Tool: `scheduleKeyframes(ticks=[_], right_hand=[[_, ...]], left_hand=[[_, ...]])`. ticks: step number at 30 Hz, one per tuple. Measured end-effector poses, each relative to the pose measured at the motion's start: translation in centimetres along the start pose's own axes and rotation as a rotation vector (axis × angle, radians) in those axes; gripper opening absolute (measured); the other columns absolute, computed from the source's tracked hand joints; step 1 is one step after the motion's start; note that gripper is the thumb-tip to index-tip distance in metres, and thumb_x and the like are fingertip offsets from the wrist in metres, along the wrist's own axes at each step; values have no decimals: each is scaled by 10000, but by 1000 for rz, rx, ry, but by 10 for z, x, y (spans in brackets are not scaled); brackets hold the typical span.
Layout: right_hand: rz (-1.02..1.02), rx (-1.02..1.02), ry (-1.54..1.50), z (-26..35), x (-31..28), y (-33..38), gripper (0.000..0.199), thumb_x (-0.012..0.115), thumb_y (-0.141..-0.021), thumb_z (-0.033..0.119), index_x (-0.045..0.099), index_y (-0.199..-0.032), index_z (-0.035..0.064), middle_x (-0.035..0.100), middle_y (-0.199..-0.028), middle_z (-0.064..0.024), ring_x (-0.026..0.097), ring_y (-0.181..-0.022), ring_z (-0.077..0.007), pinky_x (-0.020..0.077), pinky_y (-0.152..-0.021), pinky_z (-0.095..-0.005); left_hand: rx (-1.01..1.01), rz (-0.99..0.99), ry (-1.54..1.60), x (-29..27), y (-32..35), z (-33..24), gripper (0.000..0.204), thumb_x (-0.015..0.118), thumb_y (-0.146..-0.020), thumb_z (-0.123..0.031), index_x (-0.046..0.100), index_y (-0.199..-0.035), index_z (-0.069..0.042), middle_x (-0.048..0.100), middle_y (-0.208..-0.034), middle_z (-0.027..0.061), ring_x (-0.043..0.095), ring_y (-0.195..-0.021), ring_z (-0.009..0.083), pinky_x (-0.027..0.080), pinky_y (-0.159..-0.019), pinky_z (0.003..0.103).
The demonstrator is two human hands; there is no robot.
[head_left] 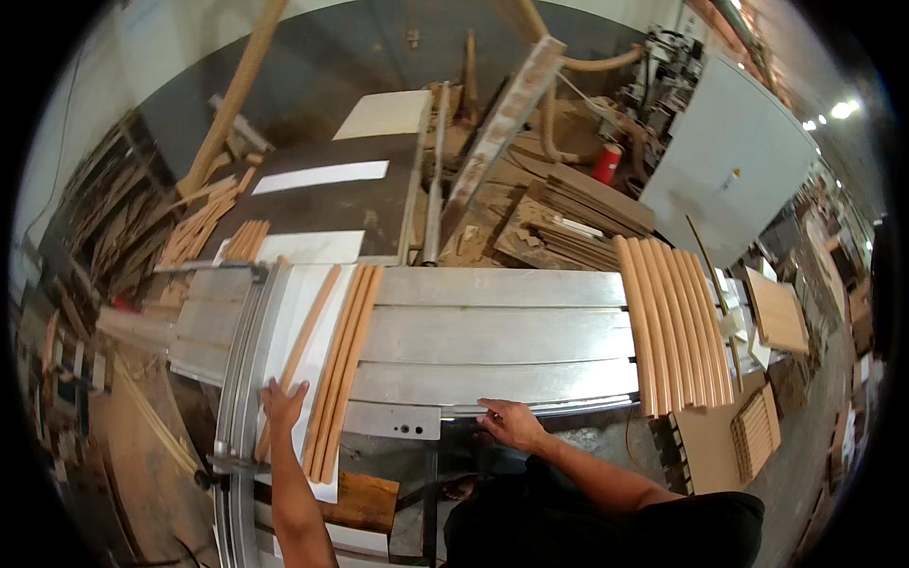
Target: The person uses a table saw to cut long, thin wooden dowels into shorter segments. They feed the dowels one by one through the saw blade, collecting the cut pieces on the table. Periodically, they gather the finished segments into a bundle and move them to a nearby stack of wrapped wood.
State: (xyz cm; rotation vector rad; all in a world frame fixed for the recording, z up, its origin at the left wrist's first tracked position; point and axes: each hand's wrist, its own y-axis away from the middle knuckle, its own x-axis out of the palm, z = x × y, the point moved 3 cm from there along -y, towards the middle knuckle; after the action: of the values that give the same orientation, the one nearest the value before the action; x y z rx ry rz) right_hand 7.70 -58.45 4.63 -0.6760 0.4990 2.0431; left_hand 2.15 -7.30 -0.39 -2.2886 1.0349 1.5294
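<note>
My left hand [283,405] straddles a slim wooden strip [309,325], thumb on one side and fingers on the other. The strip lies slanted on a white panel [301,295] at the left of a metal machine table [492,333]. Just to its right, several straight wooden strips [343,379] lie side by side, their near ends past the table edge. At the table's front edge is my right hand [512,423], fingers loosely bent and apart, with nothing visible in it. A row of rounded wooden strips [672,327] covers the table's right end.
A metal rail [240,360] runs along the left of the white panel. Beyond the table stand a dark worktop [379,194] and a slanted beam [502,118]. A grey cabinet [729,156] and red cylinder [607,163] are at far right. Scrap wood [204,218] lies at left.
</note>
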Motion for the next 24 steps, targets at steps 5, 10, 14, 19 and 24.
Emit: scheduleKeyframes(ticks=[5,10,14,19,24], right_hand=[[-129,-13,46,-37,-45,34,412,679,-945,293,656,-1245,11,728,-934,-195,713,-849,-349,568,-766,-424],[-204,42,50,-81,-69,61,390,694,-933,293,683,-1226,36,730,-919,-193,716,-821,-340,569,-736,-417],[-169,110,12,-107,-81,72,387,707,-922,287,689,-1226,50,722,-869,-177,697,-763,-331,560,-721,-412],[-85,164,-10,-127,-89,93,438,700,-924,295,670,-1239,-9,734,-881,-176,716,-775,-292,565,-733,-388],[-27,229,-161,-130,-75,107,628,704,-915,441,599,-1328,-20,725,-996,-210,711,-930,-336,556,-817,-410]], left_hand=[[138,-20,-144,34,44,-43,986,712,-777,-698,459,-1441,-15,417,-1440,238,353,-1367,451,233,-1129,644],[168,-112,-160,85,110,-90,1012,780,-721,-662,445,-1425,-16,438,-1402,248,374,-1337,435,261,-1096,645],[239,-148,-84,142,136,-119,1035,810,-702,-633,438,-1429,3,437,-1395,272,375,-1330,449,279,-1100,619],[296,-92,-35,176,204,-231,1008,831,-684,-600,455,-1381,23,488,-1283,243,436,-1247,422,346,-1063,564],[362,-5,-6,212,261,-313,981,834,-684,-592,462,-1341,34,497,-1239,214,453,-1210,402,382,-1026,535]])
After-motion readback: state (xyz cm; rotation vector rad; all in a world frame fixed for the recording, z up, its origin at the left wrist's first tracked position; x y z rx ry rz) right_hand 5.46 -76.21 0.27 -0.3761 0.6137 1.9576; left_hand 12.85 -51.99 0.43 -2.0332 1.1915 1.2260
